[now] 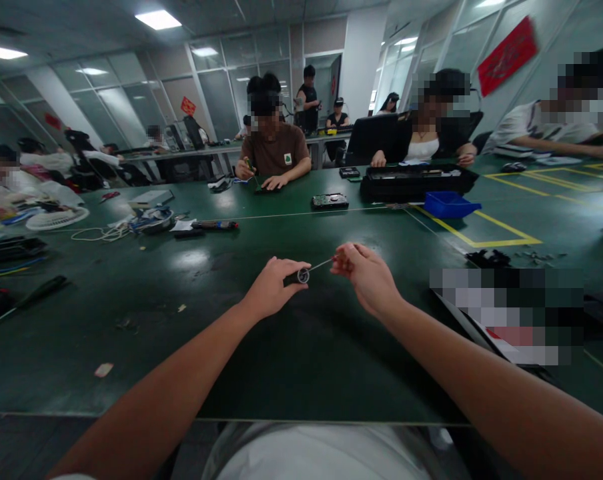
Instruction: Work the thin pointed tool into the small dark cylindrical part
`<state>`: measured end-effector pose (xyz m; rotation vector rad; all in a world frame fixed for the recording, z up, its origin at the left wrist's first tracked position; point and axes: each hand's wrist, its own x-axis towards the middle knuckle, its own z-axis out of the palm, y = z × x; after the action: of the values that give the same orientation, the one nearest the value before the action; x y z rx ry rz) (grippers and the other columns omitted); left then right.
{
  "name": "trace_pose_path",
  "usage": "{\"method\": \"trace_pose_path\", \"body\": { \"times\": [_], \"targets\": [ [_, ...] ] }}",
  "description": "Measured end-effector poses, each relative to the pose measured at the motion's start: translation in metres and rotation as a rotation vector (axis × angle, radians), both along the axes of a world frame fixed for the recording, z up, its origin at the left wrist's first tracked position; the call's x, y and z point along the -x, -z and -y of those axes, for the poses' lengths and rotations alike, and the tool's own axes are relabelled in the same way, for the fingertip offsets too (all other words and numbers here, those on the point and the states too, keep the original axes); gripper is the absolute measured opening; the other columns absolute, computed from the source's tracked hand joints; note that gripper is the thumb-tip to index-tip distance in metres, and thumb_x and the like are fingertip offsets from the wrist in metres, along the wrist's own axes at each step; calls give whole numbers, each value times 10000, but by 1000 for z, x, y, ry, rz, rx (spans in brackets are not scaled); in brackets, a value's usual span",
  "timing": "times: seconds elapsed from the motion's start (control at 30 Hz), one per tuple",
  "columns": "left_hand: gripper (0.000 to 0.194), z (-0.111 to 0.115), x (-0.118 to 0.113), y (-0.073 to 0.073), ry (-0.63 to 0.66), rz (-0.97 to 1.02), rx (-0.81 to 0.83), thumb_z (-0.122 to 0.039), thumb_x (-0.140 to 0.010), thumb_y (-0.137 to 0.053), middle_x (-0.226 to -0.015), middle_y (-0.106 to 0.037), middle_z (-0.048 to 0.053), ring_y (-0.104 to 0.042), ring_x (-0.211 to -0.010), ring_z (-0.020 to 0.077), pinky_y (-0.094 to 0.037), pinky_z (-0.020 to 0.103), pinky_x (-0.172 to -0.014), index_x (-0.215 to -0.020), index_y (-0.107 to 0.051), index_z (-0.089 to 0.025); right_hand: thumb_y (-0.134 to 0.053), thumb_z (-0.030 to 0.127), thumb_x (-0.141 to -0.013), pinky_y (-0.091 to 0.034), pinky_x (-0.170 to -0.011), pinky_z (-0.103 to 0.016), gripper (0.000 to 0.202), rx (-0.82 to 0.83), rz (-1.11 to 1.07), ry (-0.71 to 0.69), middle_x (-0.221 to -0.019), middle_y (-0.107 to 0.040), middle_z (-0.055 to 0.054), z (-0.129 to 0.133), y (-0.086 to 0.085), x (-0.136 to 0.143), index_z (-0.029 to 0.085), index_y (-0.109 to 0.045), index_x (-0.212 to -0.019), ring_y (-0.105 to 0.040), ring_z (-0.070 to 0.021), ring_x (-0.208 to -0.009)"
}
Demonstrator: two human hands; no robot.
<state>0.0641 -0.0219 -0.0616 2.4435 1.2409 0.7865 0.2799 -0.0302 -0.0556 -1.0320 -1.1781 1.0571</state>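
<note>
Out over the middle of the green table (301, 360), my left hand (267, 292) is closed around a small dark cylindrical part (303, 275), thumb below and fingers above. Its round, silvery open end faces me, and the rest is hidden by the hand. My right hand (370, 279) pinches a thin metal-shafted tool (321, 265). The shaft points left and its tip meets the rim or opening of the cylinder; which one I cannot tell. The fingers cover the tool's handle.
A blue tray (451, 205) and a long black housing (416, 183) lie at the far right. A circuit-board device (330, 201) sits ahead. Cables (149, 220) and a dark pen-like tool (215, 226) are left. A screwdriver (41, 291) lies far left. Several people work opposite.
</note>
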Motion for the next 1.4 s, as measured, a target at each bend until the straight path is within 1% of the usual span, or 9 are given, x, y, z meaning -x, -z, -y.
{"method": "trace_pose_path", "body": {
  "times": [0.1, 0.23, 0.4, 0.6, 0.87, 1.07, 1.2, 1.3, 1.4],
  "targets": [
    [372, 0, -2, -1, 19, -22, -8, -244, -900, -667, -1308, -666, 52, -564, -1257, 242, -213, 581, -1193, -1268, -634, -282, -530, 553, -883, -576, -681, -411, 319, 114, -65, -28, -670, -565, -19, -7, 6, -4, 244, -540, -806, -577, -190, -600],
    [385, 0, -4, -1, -12, -24, 2, -250, -905, -665, -1301, -667, 56, -568, -1245, 238, -228, 572, -1187, -1286, -626, -283, -589, 520, -860, -572, -695, -371, 292, 57, -90, 47, -758, -593, -21, -6, 8, -2, 231, -562, -825, -594, -170, -656],
    [423, 0, -2, 2, -16, -7, 4, -281, -901, -677, -1304, -661, 52, -564, -1243, 242, -225, 570, -1190, -1318, -604, -288, -566, 514, -890, -551, -700, -347, 294, -53, 18, 108, -813, -637, -26, 0, 5, 2, 221, -573, -863, -622, -164, -708],
    [423, 1, -4, 1, -36, -1, 10, -298, -893, -689, -1242, -686, 57, -592, -1180, 253, -281, 555, -1171, -1308, -616, -273, -550, 456, -933, -548, -724, -367, 254, -129, 148, 117, -833, -681, -42, 5, 1, 2, 207, -596, -922, -659, -179, -731],
    [426, 4, -6, -6, -166, 35, 57, -327, -855, -733, -1161, -714, 74, -641, -1082, 271, -441, 472, -1048, -1265, -661, -237, -549, 409, -937, -550, -727, -377, 226, -201, 298, 133, -800, -728, -62, 14, -9, 2, 196, -617, -909, -697, -199, -730],
    [402, 3, -5, -4, -137, 32, 41, -330, -863, -725, -1154, -718, 72, -640, -1071, 265, -429, 477, -1052, -1248, -668, -233, -526, 407, -946, -535, -707, -357, 223, -199, 341, 161, -787, -730, -56, 13, -9, 2, 203, -608, -906, -697, -197, -720],
    [375, 2, -3, -2, -107, 36, 40, -331, -864, -723, -1132, -724, 54, -639, -1052, 256, -422, 475, -1054, -1228, -678, -253, -533, 450, -950, -489, -643, -328, 278, -212, 478, 165, -709, -705, -32, 18, -14, 1, 204, -643, -879, -671, -187, -661],
    [362, 2, -3, -1, -96, 42, 63, -335, -878, -705, -1174, -716, 44, -632, -1081, 264, -362, 521, -1107, -1233, -673, -275, -549, 480, -940, -437, -586, -317, 315, -236, 592, 186, -621, -657, -12, 21, -17, 1, 209, -646, -811, -620, -176, -576],
    [355, 1, -2, 1, -94, 36, 94, -328, -885, -695, -1198, -712, 29, -625, -1121, 274, -271, 576, -1155, -1238, -665, -299, -533, 389, -946, -451, -627, -320, 213, -298, 631, 140, -698, -684, -25, 21, -17, 1, 204, -632, -913, -649, -188, -646]
  ]
}}
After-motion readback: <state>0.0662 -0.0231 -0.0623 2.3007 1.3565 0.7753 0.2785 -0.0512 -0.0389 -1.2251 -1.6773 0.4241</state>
